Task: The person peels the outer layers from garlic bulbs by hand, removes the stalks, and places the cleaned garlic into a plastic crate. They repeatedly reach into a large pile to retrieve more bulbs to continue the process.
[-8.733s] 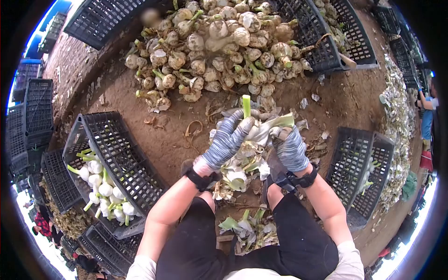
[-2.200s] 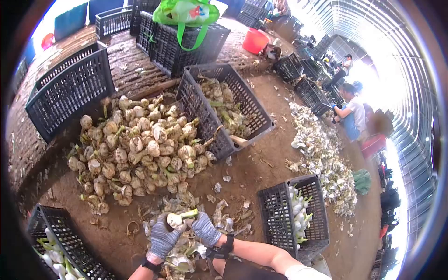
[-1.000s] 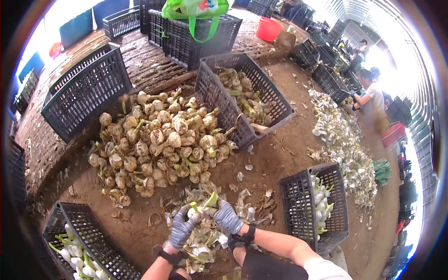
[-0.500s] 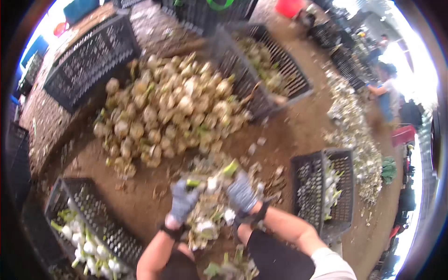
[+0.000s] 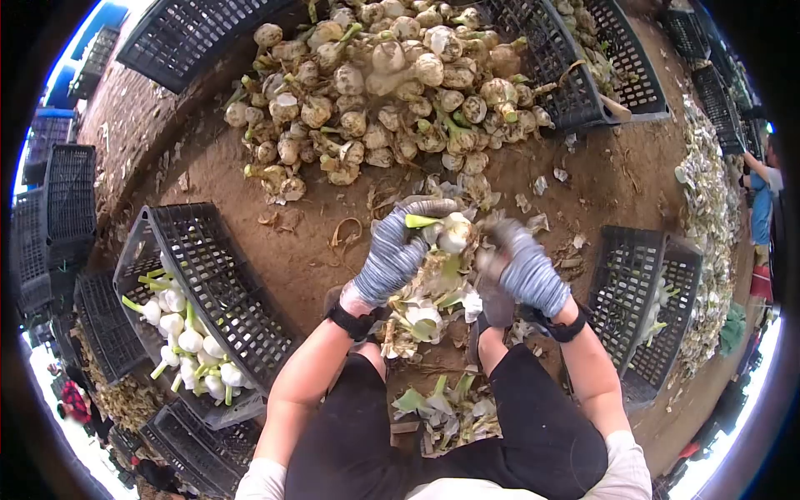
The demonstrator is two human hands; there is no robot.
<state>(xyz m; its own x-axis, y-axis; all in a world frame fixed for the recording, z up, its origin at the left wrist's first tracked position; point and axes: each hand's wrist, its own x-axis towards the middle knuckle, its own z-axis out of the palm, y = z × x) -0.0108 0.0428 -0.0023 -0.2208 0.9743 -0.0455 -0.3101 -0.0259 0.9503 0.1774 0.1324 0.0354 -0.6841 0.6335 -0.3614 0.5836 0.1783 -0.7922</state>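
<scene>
A white garlic bulb (image 5: 454,232) with a cut green stem (image 5: 421,221) sits in the fingers of my left hand (image 5: 390,254), which wears a grey striped glove. Just right of the bulb is my right hand (image 5: 529,271), gloved the same way, its fingers smeared by motion. Below both hands, loose garlic skins and trimmings (image 5: 425,317) lie on the ground between my feet. In front of me spreads a big heap of unpeeled, dirt-brown garlic bulbs (image 5: 383,92).
At my left, a tilted black crate (image 5: 221,283) holds clean white garlic (image 5: 190,337) with green stems. Another black crate (image 5: 621,292) stands at my right. More crates edge the heap. Green scraps (image 5: 450,412) lie between my legs. A person (image 5: 762,196) works at far right.
My view has tilted downward, showing more of my lap. The left hand now holds the bulb up facing the right hand, and the green-stemmed piece by the right hand no longer shows there.
</scene>
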